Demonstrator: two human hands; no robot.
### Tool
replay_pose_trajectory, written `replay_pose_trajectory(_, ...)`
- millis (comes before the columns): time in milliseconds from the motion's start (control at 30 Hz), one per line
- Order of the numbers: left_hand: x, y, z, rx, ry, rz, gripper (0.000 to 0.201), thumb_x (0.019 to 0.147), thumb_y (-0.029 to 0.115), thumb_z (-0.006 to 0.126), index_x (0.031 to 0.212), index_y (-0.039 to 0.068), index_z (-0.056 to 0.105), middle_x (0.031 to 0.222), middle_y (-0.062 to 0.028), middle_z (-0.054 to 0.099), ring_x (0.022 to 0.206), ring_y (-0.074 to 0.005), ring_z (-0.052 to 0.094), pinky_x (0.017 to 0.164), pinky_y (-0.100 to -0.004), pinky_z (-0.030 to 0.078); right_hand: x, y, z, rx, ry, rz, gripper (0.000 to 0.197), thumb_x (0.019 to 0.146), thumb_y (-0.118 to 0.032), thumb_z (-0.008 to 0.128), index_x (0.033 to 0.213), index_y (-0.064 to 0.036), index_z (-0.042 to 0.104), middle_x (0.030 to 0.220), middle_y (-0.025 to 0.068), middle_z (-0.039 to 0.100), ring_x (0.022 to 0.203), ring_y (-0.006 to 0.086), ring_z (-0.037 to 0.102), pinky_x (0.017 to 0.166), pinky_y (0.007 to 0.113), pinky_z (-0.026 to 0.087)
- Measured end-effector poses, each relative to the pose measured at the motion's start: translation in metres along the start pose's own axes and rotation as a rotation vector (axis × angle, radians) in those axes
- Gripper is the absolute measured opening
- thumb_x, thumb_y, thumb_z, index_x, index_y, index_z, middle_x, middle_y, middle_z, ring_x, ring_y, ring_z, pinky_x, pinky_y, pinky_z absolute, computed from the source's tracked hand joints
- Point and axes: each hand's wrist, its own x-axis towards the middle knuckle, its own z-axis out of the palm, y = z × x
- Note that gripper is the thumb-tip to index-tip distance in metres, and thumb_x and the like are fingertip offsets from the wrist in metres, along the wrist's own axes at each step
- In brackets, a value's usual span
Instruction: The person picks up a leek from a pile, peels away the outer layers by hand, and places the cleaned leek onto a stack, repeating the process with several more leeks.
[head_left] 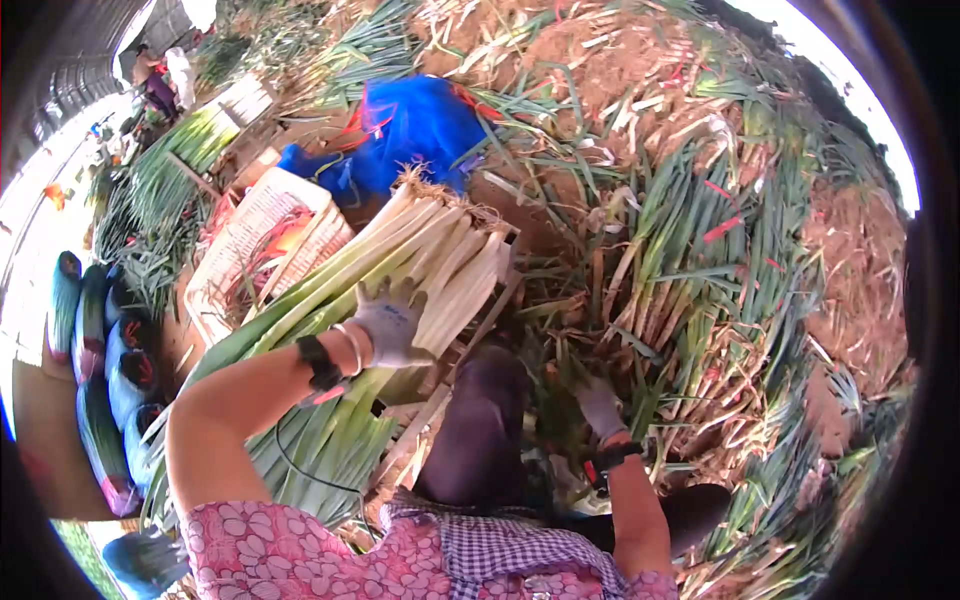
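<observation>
My left hand [391,325], in a pale grey glove, lies with fingers spread on a big pile of trimmed green onions [440,262]. Their white root ends point away from me and their green leaves run back toward my left forearm. Low on my right, my gloved right hand [600,408] reaches down among loose green onions [655,270] on the ground. Its fingertips are lost in shadow and leaves, so I cannot make out whether it grips any. Dark bands circle both wrists.
Left of the pile stands a pale plastic basket [262,250] with red and orange strips inside. A blue mesh heap [420,130] sits behind the pile. Wrapped green bundles [100,435] lie at far left. My dark-clad knee [480,420] is between my hands. Another person [155,80] is far back left.
</observation>
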Motion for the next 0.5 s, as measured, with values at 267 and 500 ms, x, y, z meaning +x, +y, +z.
replay_pose_trajectory(267, -0.098, -0.006, 0.027, -0.023, 0.075, -0.245, 0.081, 0.08, 0.039, 0.065, 0.149, 0.022, 0.026, 0.152, -0.021, 0.021, 0.14, -0.0478, 0.017, 0.106, -0.0701, 0.012, 0.089, -0.166, 0.009, 0.178, -0.046, -0.615, 0.042, 0.089, -0.018, 0.056, 0.13, -0.0094, 0.054, 0.128, 0.0211, 0.055, 0.122, 0.0334, 0.051, 0.101, 0.035, 0.041)
replay_pose_trajectory(500, -0.098, -0.02, 0.04, 0.143, 0.082, -0.189, 0.068, 0.085, 0.033, 0.059, 0.147, 0.025, 0.032, 0.153, -0.0157, 0.02, 0.138, -0.0503, 0.018, 0.101, -0.0755, 0.018, 0.138, -0.236, 0.063, -0.29, -0.176, -0.808, 0.055, 0.089, -0.025, 0.058, 0.142, -0.0199, 0.043, 0.148, 0.0158, 0.036, 0.134, 0.0381, 0.037, 0.11, 0.045, 0.03)
